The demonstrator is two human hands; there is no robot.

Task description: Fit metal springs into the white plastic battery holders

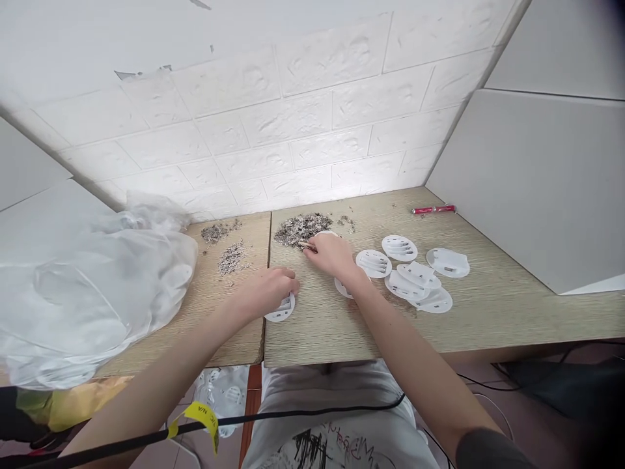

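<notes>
My left hand (271,290) is closed on a round white slotted plastic disc (280,315) that rests on the table near the seam. My right hand (334,253) is pinched around a thin tan stick-like tool (306,245), its tip by the near side of a heap of small silvery metal pieces (299,229). Just behind the right hand shows the edge of another white disc (326,232). One more disc (343,287) lies partly under the right forearm. The fingertips of both hands are largely hidden.
Several white discs (399,248) lie to the right, some overlapping. Two smaller heaps of metal pieces (232,258) are on the left board, beside a large clear plastic bag (97,286). A red pen (433,209) lies near the right panel. A black cable (293,413) crosses my lap.
</notes>
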